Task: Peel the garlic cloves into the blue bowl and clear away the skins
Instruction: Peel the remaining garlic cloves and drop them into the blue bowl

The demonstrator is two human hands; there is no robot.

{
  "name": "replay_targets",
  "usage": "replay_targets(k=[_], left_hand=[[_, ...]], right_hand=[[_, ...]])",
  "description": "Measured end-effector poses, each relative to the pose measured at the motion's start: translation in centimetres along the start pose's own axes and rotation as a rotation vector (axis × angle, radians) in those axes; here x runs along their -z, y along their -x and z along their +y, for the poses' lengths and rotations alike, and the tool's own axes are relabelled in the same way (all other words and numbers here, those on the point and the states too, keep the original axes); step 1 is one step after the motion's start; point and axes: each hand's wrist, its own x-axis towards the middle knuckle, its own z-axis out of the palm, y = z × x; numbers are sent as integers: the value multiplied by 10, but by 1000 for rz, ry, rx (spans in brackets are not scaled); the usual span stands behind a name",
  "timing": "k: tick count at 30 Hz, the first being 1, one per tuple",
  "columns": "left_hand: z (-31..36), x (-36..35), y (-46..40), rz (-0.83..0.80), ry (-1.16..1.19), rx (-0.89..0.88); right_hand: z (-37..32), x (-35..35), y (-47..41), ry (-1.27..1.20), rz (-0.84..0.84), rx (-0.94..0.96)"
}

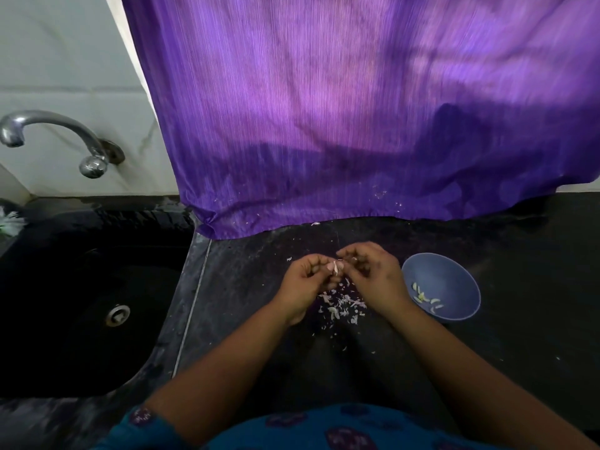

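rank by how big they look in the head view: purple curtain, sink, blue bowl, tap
1. curtain
2. sink
3. and 4. tap and bowl look alike in extent; the tap stands farther off, so no ranking.
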Motion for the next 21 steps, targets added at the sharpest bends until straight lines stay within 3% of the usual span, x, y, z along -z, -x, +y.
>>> replay_targets(k=[4,21], left_hand=[[-2,0,2,12,-12,-12],[-5,-3,0,86,64,30]], right_hand=[[2,1,-6,72,-75,130],[10,-2,-15,81,-171,108]])
